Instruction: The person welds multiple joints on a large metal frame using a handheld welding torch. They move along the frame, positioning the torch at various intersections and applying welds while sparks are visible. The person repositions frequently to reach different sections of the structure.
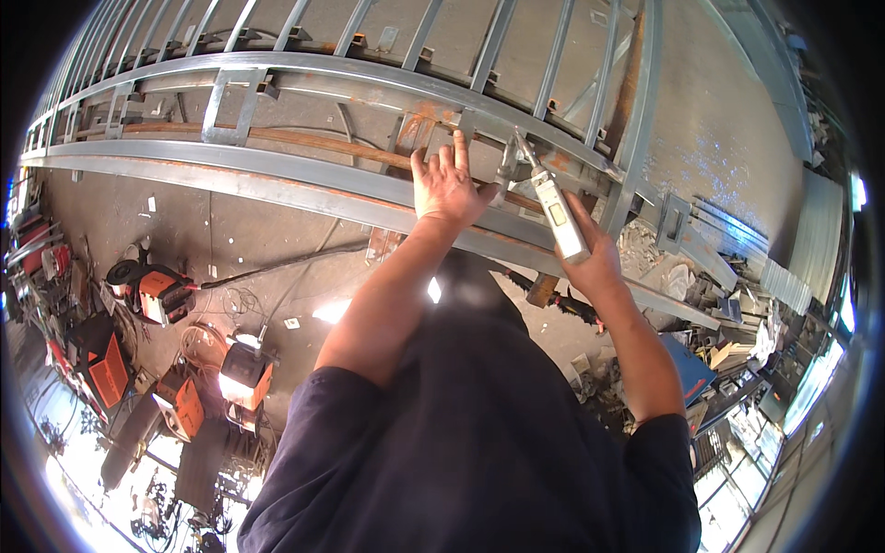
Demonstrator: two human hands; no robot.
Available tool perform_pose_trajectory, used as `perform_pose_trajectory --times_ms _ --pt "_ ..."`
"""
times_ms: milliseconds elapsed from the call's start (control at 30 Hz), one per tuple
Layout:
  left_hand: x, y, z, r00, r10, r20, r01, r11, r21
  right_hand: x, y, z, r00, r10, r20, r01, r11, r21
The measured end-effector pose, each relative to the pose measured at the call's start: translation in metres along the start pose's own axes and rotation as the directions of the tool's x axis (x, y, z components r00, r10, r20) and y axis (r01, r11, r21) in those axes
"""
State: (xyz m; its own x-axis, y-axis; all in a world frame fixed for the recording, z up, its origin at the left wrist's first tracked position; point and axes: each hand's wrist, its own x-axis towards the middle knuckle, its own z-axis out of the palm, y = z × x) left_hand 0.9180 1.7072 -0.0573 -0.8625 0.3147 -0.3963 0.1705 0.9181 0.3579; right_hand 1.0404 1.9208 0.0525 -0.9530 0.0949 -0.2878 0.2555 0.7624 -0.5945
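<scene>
Head view: the left hand point(448, 184) is lying flat, fingers spread and holding nothing, pressing against a small grey metal plate point(466, 147) on the long steel frame point(277, 189). The right hand point(595, 263) is gripping the pale handle of a hammer point(551, 198), its head touching the frame just beside the left thumb. Orange welding machines point(166, 295) are sitting on the floor, well apart, to the left.
</scene>
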Motion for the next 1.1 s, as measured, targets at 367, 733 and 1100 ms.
perform_pose_trajectory --times_ms 367,733,1100 --pt "-0.002 0.004 -0.006 1.000 -0.003 0.018 0.003 0.999 0.047 0.006 -0.008 0.001 0.998 0.027 -0.049 -0.033 0.989 -0.142" --pt "-0.002 0.004 -0.007 0.999 0.007 0.032 -0.008 0.999 0.044 0.007 -0.002 -0.001 0.999 -0.013 -0.052 0.003 0.983 -0.186" --pt "-0.001 0.001 0.006 0.998 0.020 -0.061 -0.015 0.997 0.082 0.006 -0.001 -0.004 0.996 -0.053 -0.068 0.041 0.987 -0.157"
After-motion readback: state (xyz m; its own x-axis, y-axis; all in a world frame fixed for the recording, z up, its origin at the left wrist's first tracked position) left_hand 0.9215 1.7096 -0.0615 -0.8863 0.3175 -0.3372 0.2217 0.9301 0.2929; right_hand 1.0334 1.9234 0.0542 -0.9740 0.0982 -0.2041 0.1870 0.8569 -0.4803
